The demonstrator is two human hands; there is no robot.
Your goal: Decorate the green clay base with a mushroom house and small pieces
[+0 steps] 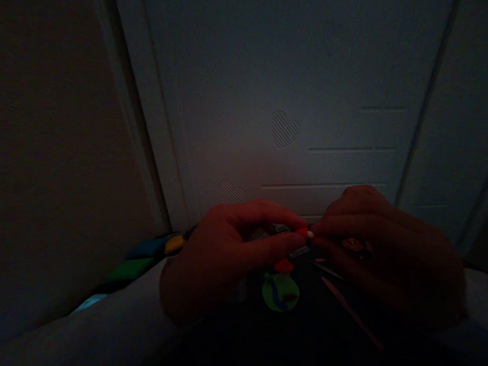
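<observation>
Before a pale panel (232,70), one red piece (302,232) held up

At far left we count four coloured items (129,270), light blue, green, blue and yellow, near the foot of a brownish wall (60,171). Next comes our left hand (221,257), thumb and index finger almost together, pinching the red piece, which shows one white end (310,234). Below that pinch, on a dark surface (262,344), lies one green disc (282,286) bearing one blue strip (277,299), one red cap shape (283,266) and one brown bit (290,298). Our right hand (389,257) follows, fingertips drawn close beside the white end; we cannot tell whether they grip it. It blocks part of our view, with one orange-red item (352,244) showing past it. One pink tool (353,315) slants below, one pale strip (325,269) just beyond. The upright panel, with two striped hearts (285,129), bounds the far side; the dark surface runs from the disc toward us.
</observation>
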